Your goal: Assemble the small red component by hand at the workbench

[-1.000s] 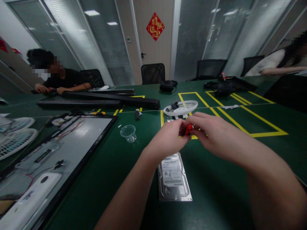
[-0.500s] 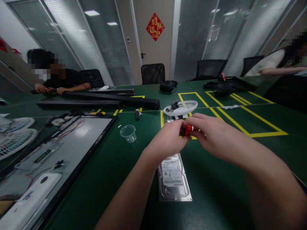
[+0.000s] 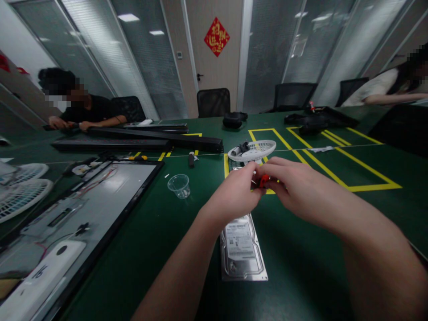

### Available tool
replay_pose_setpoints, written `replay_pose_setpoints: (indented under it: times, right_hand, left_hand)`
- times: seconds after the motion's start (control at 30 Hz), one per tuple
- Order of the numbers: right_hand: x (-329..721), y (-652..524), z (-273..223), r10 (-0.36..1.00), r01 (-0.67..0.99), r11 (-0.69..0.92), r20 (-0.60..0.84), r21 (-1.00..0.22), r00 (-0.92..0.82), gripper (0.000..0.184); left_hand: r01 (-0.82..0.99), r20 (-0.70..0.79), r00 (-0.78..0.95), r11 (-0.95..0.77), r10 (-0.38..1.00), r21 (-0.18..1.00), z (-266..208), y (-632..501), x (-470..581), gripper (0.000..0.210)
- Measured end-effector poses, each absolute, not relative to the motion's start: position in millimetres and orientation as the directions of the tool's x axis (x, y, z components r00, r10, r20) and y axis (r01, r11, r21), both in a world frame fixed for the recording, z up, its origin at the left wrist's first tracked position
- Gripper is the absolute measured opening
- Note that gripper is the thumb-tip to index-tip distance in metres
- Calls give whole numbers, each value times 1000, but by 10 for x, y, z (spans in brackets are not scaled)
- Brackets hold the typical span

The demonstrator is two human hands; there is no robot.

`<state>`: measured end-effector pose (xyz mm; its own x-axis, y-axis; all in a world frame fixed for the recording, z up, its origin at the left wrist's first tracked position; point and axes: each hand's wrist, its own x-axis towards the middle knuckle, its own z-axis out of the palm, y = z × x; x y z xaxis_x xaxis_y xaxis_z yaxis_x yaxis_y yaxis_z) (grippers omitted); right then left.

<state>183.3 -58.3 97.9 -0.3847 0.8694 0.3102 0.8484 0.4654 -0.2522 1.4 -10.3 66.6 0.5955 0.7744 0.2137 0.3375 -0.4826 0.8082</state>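
Observation:
My left hand (image 3: 239, 187) and my right hand (image 3: 287, 180) meet in front of me, above the table. Both are closed, fingertips pinched together around a small red piece (image 3: 264, 180) with dark and shiny bits beside it; my fingers cover most of it and its kind cannot be made out. Below and nearer to me, a silver hard drive (image 3: 241, 249) lies label up on the green table, its far end hidden behind my left hand. Just beyond my hands stands a white slotted basket (image 3: 257, 152) with a dark part in it.
A clear plastic cup (image 3: 179, 186) stands left of my left arm. Farther left lies an opened flat panel (image 3: 110, 196) with wires and a white device (image 3: 43, 276). Long black bars (image 3: 133, 141) lie at the back left, near a person (image 3: 96, 111). Yellow tape (image 3: 368, 186) marks the table.
The red piece has turned slightly between my fingers. Both hands stay in nearly the same place, and the hard drive has not moved.

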Motion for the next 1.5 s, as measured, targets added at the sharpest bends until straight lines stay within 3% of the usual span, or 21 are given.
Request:
replay_pose_setpoints:
  times: [0.17, 0.3, 0.4, 0.47, 0.63, 0.77, 0.93, 1.13, 1.3, 1.43, 1.5]
  right_hand:
    - [1825, -565, 1001, 914, 912, 355, 282, -207, -292, 11]
    - [1832, -604, 1006, 899, 885, 395, 303, -248, -316, 14]
    - [1839, -618, 999, 856, 831, 486, 338, -272, -391, 34]
    - [1843, -605, 995, 851, 827, 497, 336, -263, -405, 38]
    - [1850, -564, 997, 900, 892, 389, 299, -228, -316, 9]
    - [1857, -590, 995, 905, 898, 373, 306, -234, -297, 9]
    - [1845, -611, 994, 839, 825, 504, 371, -255, -398, 39]
    - [1821, -548, 998, 899, 900, 385, 306, -206, -315, 9]
    - [1817, -590, 1001, 913, 899, 361, 289, -247, -287, 11]
    - [1820, -611, 997, 855, 842, 479, 349, -250, -383, 35]
    - [1825, -593, 985, 857, 852, 473, 345, -225, -384, 35]
  left_hand:
    - [345, 207, 613, -494, 763, 798, 686, -119, 21, 22]
    - [348, 198, 606, -481, 770, 805, 685, -109, 10, 20]
    - [314, 203, 608, -467, 768, 827, 670, -103, 5, 26]
    - [299, 212, 613, -471, 761, 830, 668, -106, 7, 28]
    - [317, 216, 621, -493, 753, 810, 689, -117, 18, 29]
    - [311, 217, 618, -488, 756, 816, 684, -113, 15, 23]
    - [291, 240, 616, -500, 751, 816, 670, -116, 12, 25]
    - [315, 257, 627, -542, 735, 779, 690, -127, 30, 27]
    - [298, 255, 624, -526, 739, 796, 675, -118, 18, 27]
    - [307, 248, 621, -522, 743, 796, 679, -117, 7, 30]
    - [318, 243, 630, -530, 738, 786, 691, -123, 12, 30]
